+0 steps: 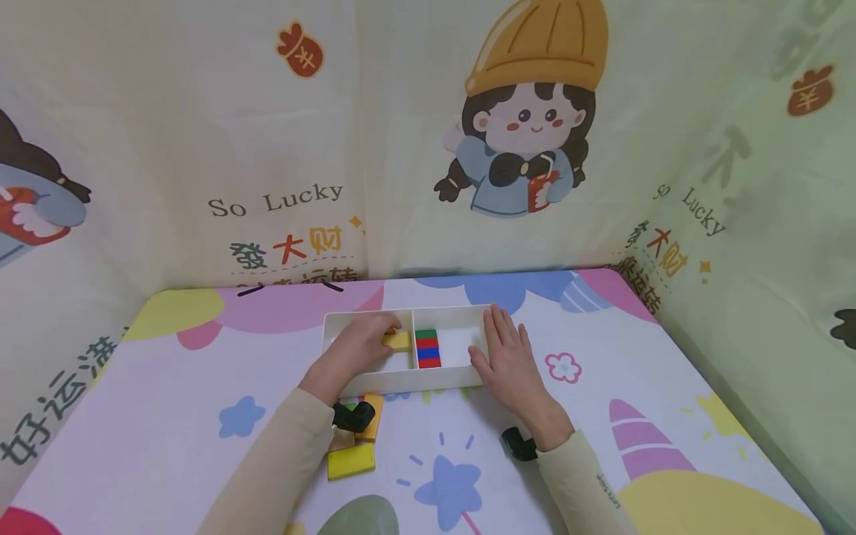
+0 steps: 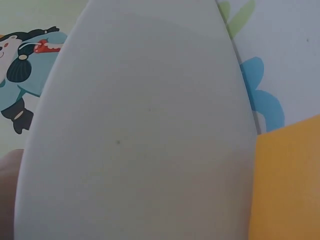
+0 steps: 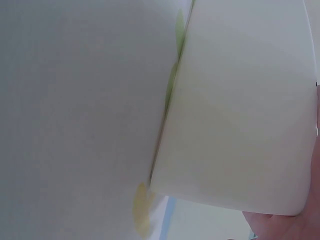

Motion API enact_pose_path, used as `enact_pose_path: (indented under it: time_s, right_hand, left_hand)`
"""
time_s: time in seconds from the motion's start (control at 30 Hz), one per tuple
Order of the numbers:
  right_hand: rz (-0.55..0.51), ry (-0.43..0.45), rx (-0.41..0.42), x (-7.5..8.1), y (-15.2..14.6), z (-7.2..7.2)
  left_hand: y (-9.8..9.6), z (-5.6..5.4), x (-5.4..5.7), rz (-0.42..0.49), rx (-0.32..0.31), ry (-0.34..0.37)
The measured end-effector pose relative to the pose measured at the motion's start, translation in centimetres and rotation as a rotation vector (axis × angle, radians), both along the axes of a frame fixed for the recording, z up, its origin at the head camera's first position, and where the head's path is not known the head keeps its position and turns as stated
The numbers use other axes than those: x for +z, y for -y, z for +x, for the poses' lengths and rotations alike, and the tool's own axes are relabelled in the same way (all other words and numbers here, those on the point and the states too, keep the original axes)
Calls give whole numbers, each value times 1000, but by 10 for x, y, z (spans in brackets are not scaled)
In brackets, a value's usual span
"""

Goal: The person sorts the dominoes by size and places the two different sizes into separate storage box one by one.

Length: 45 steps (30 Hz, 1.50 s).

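Note:
A white two-compartment box (image 1: 401, 383) sits on the table. My left hand (image 1: 357, 345) reaches into its left compartment and grips a yellow block (image 1: 398, 342) beside the divider; the fingertips are partly hidden. In the right compartment, a row of green, red and blue blocks (image 1: 427, 348) lies along the divider. My right hand (image 1: 511, 364) rests at the box's right end, its fingers extended along the wall. Both wrist views are mostly filled by the outer wall of the box (image 2: 145, 110), with part of the right hand (image 3: 300, 220) at the edge of the right wrist view.
Loose blocks lie in front of the box by my left wrist: a bright yellow block (image 1: 351, 461), an orange block (image 1: 372, 417), and tan and green ones partly covered by a black wrist device (image 1: 354, 417). Printed curtains (image 1: 401, 148) stand behind the table.

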State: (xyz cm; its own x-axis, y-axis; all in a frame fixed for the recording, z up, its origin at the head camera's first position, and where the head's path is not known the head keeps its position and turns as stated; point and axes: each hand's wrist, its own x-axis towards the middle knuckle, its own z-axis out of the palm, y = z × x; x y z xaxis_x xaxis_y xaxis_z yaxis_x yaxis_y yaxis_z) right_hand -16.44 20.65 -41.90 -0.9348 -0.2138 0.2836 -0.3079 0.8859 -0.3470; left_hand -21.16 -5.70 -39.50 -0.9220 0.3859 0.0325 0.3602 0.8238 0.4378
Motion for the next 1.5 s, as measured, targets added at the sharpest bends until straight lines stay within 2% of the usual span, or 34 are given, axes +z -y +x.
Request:
enact_pose_path:
  time_s: [0.17, 0.33, 0.5, 0.77, 1.0, 1.2, 1.5]
  right_hand:
    - [-10, 7, 1, 0, 0, 0]
    - [-21, 14, 4, 0, 1, 0]
    - [-23, 13, 11, 1, 2, 0]
    - [-11, -8, 9, 1, 2, -1]
    - [-25, 4, 3, 1, 0, 0]
    - [-28, 6, 3, -2, -1, 1]
    - [-37, 4, 10, -2, 0, 1]
  left_hand:
    - [-1, 0, -1, 10, 27, 15]
    - [0, 1, -1, 64, 44, 39]
    - [6, 5, 0, 112, 21, 33]
    - [14, 14, 8, 86, 68, 67]
    - [16, 17, 7, 111, 9, 61]
    - [13, 12, 5, 124, 3, 98]
    - [7, 7, 1, 12, 39, 0]
